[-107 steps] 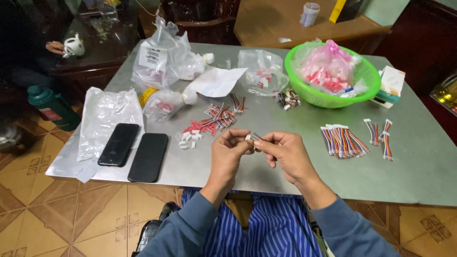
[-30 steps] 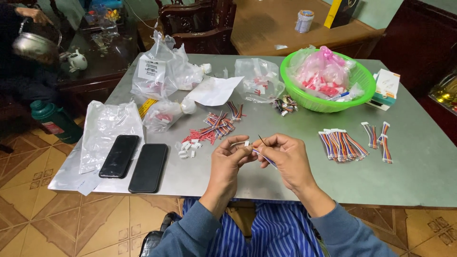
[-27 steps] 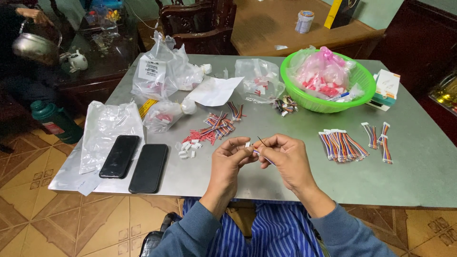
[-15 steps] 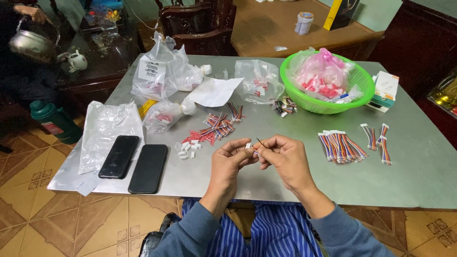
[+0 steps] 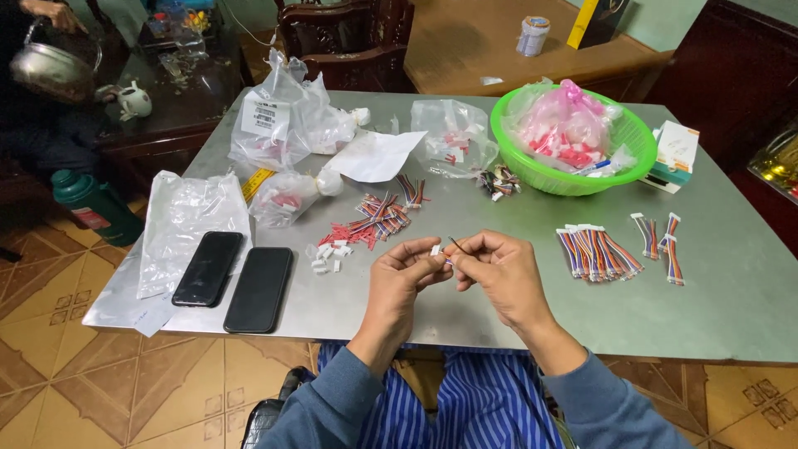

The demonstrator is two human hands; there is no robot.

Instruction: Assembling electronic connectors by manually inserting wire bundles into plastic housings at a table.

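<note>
My left hand [image 5: 397, 281] pinches a small white plastic connector [image 5: 435, 249] between thumb and fingertips. My right hand [image 5: 500, 273] holds a thin dark wire [image 5: 455, 244] whose tip meets that connector. Both hands hover over the front middle of the grey metal table [image 5: 465, 208]. Just left of them lie several loose white connectors [image 5: 327, 254] and a heap of coloured wire leads [image 5: 378, 218]. A row of finished coloured wire bundles [image 5: 594, 249] lies to the right.
Two black phones [image 5: 234, 274] rest on a clear plastic bag at the front left. A green basket [image 5: 509, 133] holds pink bags at the back right. Plastic bags of parts [image 5: 278, 125] and a small white box [image 5: 675, 151] sit further back. Another person's hand holds a kettle [image 5: 50, 71] at the far left.
My hands have stayed together at the table's front, with small finger movements on the connector and wire. The kettle at the far left has shifted slightly.
</note>
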